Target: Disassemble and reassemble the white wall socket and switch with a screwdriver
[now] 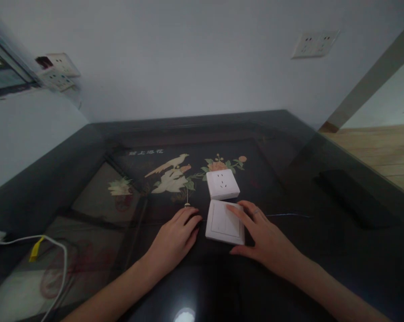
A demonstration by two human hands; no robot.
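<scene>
Resting apart over the dark table (275, 295): left hand (176, 233) curled, contents hidden; right hand (267, 237) spread along the right side of a white switch plate (222, 223), index finger on its face — clamped or not, cannot tell. Socket box (223, 184) just beyond. Farther — wall outlet (316, 44).
</scene>
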